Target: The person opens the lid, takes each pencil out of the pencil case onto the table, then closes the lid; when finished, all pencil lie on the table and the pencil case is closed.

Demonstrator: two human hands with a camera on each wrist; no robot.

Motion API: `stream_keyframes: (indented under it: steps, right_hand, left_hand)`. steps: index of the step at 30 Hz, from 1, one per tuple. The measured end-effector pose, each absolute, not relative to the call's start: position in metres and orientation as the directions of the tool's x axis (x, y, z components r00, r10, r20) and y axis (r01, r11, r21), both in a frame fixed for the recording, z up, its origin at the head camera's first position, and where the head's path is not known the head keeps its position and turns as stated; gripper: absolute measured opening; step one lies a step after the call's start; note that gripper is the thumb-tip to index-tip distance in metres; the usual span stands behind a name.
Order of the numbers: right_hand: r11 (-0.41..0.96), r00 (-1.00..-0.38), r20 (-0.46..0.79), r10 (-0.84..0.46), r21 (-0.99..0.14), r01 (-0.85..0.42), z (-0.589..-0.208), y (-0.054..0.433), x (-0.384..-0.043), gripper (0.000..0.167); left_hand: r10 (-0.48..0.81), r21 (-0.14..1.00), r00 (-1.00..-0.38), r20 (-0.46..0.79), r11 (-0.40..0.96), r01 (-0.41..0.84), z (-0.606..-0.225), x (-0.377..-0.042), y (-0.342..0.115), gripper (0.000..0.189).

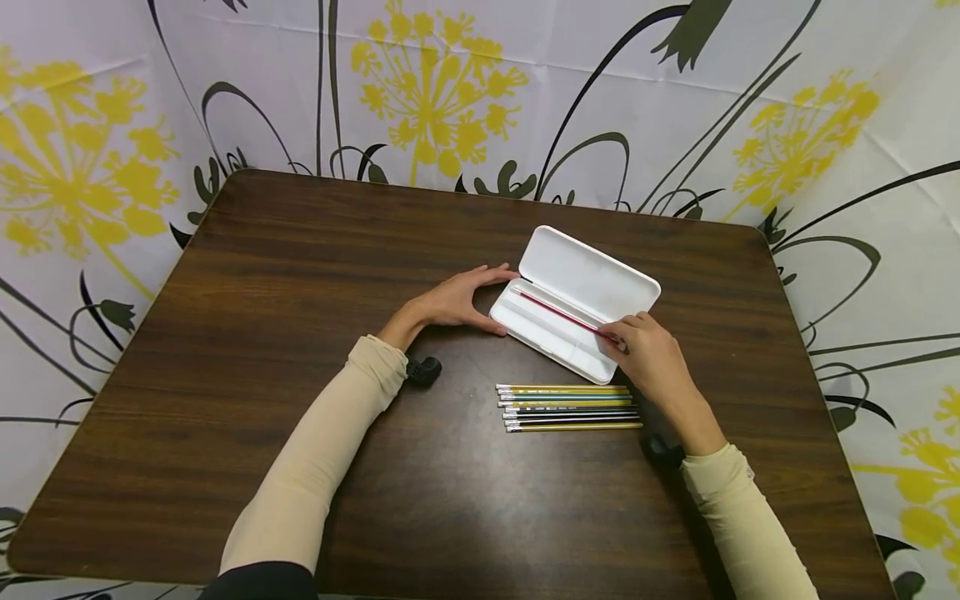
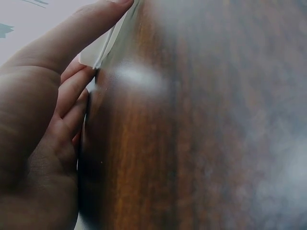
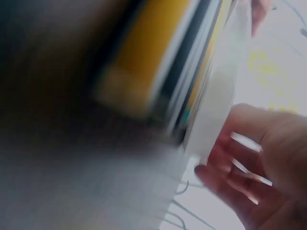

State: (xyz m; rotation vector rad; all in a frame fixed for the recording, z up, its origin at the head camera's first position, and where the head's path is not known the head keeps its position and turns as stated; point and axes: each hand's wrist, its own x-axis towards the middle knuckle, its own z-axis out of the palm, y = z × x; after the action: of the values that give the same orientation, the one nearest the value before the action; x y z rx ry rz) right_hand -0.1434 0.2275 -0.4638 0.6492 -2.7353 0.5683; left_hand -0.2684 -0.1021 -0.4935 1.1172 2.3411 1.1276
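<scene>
A white pencil case (image 1: 588,268) lies unfolded on the table, its lid leaning toward the back. My left hand (image 1: 456,302) spans the case's left end, thumb at the near corner and fingers at the far one; the left wrist view shows the thumb and fingers against its edge. Over the right end of the tray, my right hand (image 1: 651,354) pinches the end of a red pencil (image 1: 557,309). That pencil lies lengthwise along the tray, its other end near the left side. The right fingertips are partly hidden in the head view.
Several striped pencils (image 1: 573,408) lie side by side in a row in front of the case, close to the right wrist. The dark wooden table (image 1: 300,250) ends at a white cloth (image 1: 480,100) with yellow flowers behind and at the sides.
</scene>
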Motion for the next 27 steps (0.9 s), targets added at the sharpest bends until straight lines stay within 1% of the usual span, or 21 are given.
stream_keyframes:
  steps: [2,4,8,14,19,27]
  right_hand:
    - [0.834,-0.852,0.346,-0.392,-0.256,-0.488,-0.4657,0.224,-0.1447,0.014]
    - [0.844,-0.853,0.337,-0.397,-0.23,-0.484,-0.4666,0.2215,-0.1451,0.014]
    - [0.852,-0.865,0.314,-0.392,-0.229,-0.47,-0.468,0.2198,-0.1457,0.012]
    - [0.835,-0.859,0.316,-0.402,-0.257,-0.486,-0.4684,0.2192,-0.1476,0.01]
    - [0.832,-0.871,0.299,-0.389,-0.293,-0.472,-0.4679,0.2185,-0.1482,0.009]
    - [0.803,-0.872,0.362,-0.33,-0.377,-0.461,-0.4675,0.2209,-0.1482,0.009]
  left_hand:
    - [0.76,0.766,-0.648,0.054,0.385,0.515,-0.4934,-0.2688,-0.1023,0.092]
    - [0.761,0.765,-0.646,0.056,0.383,0.517,-0.4934,-0.2688,-0.1023,0.092]
    - [0.765,0.759,-0.641,0.061,0.382,0.528,-0.4951,-0.2696,-0.102,0.092]
    - [0.76,0.756,-0.647,0.06,0.389,0.527,-0.496,-0.271,-0.102,0.092]
    - [0.761,0.756,-0.645,0.063,0.386,0.53,-0.4957,-0.2716,-0.1027,0.092]
    - [0.763,0.761,-0.643,0.069,0.377,0.529,-0.4964,-0.2708,-0.1029,0.092]
